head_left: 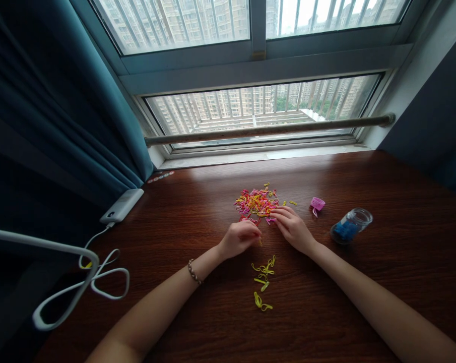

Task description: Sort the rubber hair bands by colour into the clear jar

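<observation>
A pile of small pink, red, orange and yellow rubber bands (255,202) lies on the brown table. My left hand (240,238), with a beaded bracelet on its wrist, is just in front of the pile. Its fingers are pinched, and a yellow rubber band (260,242) pokes out below the fingertips. My right hand (292,229) rests at the pile's right edge, fingers stretched out and touching the bands. Nearer to me, several yellow-green rubber bands (264,275) are scattered in a loose column apart from the pile.
A glass jar (351,225) with blue contents lies tilted on the right, near a small pink plastic piece (317,203). At the left are a white power bank (122,206) with a cable, a thick white curved tube (76,249) and a blue curtain (110,126). Behind stands a window.
</observation>
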Motion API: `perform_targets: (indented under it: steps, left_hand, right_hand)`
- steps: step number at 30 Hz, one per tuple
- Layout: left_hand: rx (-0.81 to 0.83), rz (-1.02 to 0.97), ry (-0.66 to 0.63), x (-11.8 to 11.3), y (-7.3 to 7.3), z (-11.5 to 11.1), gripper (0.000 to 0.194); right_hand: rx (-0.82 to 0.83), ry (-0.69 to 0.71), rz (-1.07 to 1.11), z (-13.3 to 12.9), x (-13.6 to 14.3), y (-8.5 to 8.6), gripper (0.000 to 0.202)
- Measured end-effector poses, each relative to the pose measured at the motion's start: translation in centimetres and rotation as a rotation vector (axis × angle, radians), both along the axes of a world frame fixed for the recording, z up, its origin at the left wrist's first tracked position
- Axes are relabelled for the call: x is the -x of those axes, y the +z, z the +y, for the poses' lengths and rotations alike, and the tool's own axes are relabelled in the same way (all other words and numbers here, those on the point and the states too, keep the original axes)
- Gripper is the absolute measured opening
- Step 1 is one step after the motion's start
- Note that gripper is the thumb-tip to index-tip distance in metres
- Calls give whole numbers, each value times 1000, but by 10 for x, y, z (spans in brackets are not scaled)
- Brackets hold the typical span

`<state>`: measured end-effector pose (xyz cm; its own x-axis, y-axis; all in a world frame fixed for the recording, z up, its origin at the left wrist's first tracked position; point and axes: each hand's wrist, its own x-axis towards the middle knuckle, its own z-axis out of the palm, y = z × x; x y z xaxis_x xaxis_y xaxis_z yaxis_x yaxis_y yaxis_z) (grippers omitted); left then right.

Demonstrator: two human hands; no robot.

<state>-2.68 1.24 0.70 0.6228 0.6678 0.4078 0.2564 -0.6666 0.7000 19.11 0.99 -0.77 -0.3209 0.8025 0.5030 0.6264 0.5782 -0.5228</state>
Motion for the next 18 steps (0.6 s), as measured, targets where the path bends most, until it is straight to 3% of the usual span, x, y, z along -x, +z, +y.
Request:
perform_targets:
  steps: [2,4,6,11,18]
  left_hand:
    - [-27,62,-161,-6,3,-10,15]
    - [-88,123,-230,-8,3,-14,18]
    - [-187,189,-179,-6,2,-12,21]
    - [-382,404,99,0,1,9,29]
    - [-299,552,176,-5,-5,17,40]
  right_hand:
    - [-9,-11,-120,1,0,-5,31]
    - [-1,-48,-192,2,0,-9,33]
    - [5,-74,-223,2,1,-13,34]
    - [15,-87,-257,3,1,-16,34]
    - [21,-97,-217,2,2,-15,34]
